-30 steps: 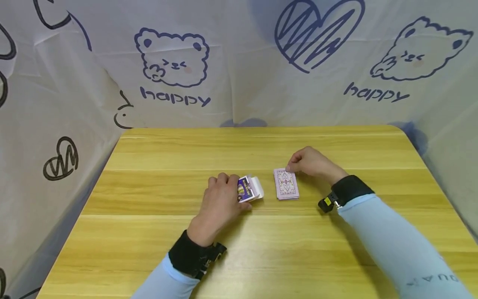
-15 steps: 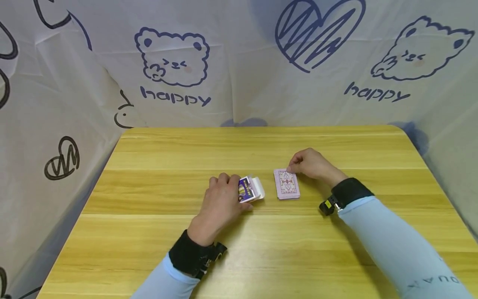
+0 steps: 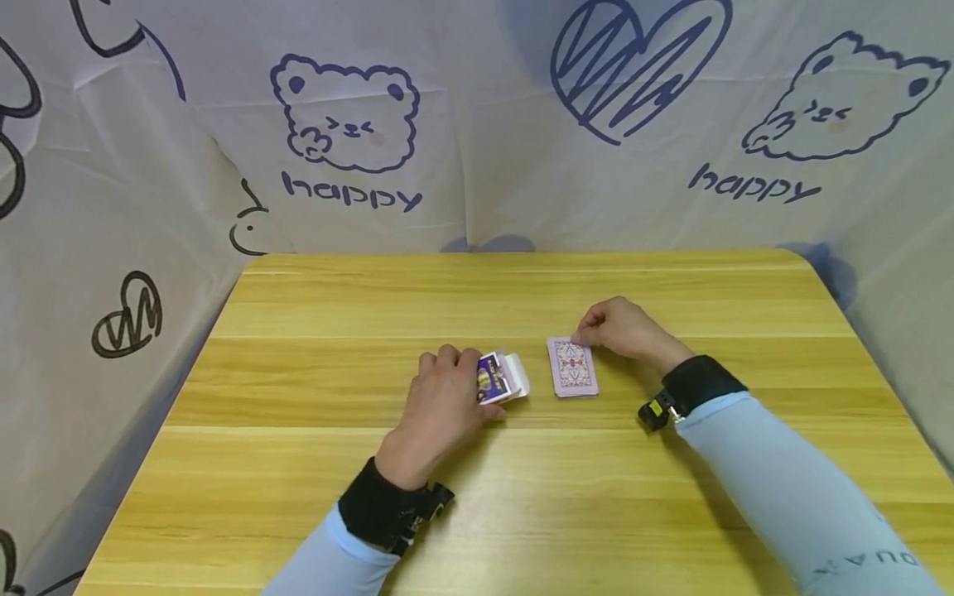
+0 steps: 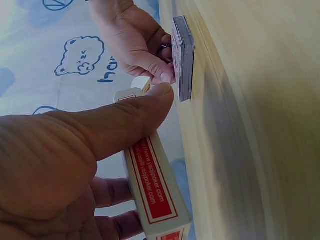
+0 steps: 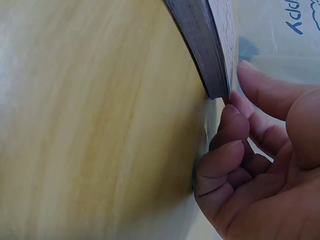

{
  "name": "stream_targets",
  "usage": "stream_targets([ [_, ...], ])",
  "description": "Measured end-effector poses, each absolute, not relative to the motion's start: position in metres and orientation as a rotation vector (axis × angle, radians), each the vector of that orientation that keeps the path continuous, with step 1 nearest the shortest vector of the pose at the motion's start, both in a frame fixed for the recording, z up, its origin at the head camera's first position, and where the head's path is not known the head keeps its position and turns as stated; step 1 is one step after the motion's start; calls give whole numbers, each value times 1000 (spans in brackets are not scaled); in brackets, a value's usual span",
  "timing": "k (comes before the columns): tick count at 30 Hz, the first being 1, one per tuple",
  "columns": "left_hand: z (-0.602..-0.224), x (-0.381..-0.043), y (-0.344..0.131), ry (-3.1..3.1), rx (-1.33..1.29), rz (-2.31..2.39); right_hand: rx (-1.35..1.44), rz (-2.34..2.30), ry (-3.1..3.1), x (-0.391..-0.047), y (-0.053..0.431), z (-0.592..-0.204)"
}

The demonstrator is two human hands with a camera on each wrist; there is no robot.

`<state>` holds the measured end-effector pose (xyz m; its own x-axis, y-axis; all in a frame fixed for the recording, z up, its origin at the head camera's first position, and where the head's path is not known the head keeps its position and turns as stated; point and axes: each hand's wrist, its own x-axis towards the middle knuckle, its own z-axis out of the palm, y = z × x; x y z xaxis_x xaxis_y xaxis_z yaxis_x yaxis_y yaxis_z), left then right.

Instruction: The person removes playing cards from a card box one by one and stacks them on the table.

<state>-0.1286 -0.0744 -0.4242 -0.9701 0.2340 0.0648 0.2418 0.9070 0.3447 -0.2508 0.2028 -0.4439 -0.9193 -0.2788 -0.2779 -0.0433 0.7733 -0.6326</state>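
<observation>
Card deck [image 3: 572, 370] looks to be resting on the tabletop [image 3: 566, 497], patterned back up, just right of the card box [image 3: 492, 378], and your right hand [image 3: 626, 327] is pinching its far end. Can't tell whether you've got the whole stack or just the top cards. Coming in from the far corner probably helps, since it leaves the side facing the box free. Your left hand [image 3: 441, 401] grips the box with thumb near, fingers far, so the white flap [image 3: 520, 377] sticks out toward the deck, uncovered. Doodled cloth [image 3: 484, 108] hangs behind everything.
</observation>
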Motion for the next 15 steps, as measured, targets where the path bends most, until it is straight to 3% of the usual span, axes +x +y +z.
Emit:
stream_targets([
  [6,-425,-130,-74,-3052,-367,-577,-230,-983,2764,-236,195,-435],
  [15,-428,-130,-73,-3017,-350,-585,-346,-1317,2717,-180,142,-416],
])
